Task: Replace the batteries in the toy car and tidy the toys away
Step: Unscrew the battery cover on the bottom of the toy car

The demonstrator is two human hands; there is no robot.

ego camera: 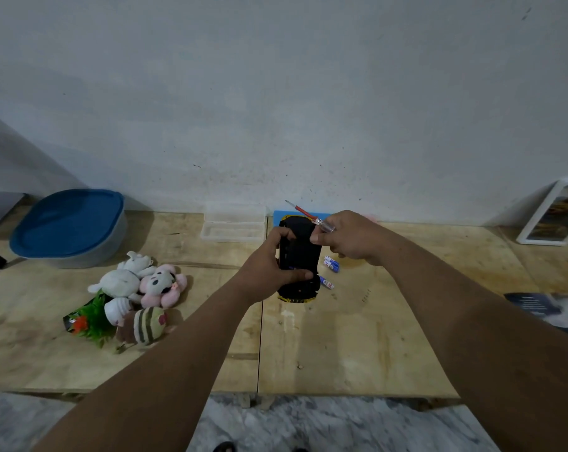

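1. Nearest is a marbled grey floor (308,425), and beyond it the near edge of a pale plywood surface (341,353) made of boards butted together.
2. Two bare forearms reach from the near corners out over the surface toward its middle.
3. At the near left of the surface lies a heap of plush toys (139,298): white rabbits, a pink flower-shaped one, a brown striped one, and a green plastic plant (92,318) at the heap's near-left side.
4. At the right edge of the surface lies a dark printed sheet (549,309).
5. The left hand (269,272) grips the toy car (298,262) from its left side, fingers curled over the far part and thumb across the near part. The car is upside down, its black underside facing up, with yellow showing at both ends, and it sits at the middle of the surface.
6. Just right of the car, three blue-and-white batteries (331,264) lie on the surface.
7. The right hand (347,238) is over the car's far right corner, fingers clenched round a screwdriver (308,215) with a red-and-clear handle; its shaft points far and left.
8. Beyond the car lies a blue flat object (287,215), largely hidden.
9. Left of that stands a clear plastic box (233,225), against the wall.
10. At far left is a grey basket with a blue lid (69,223).
11. At far right a white picture frame (553,213) leans on the grey wall (276,93).
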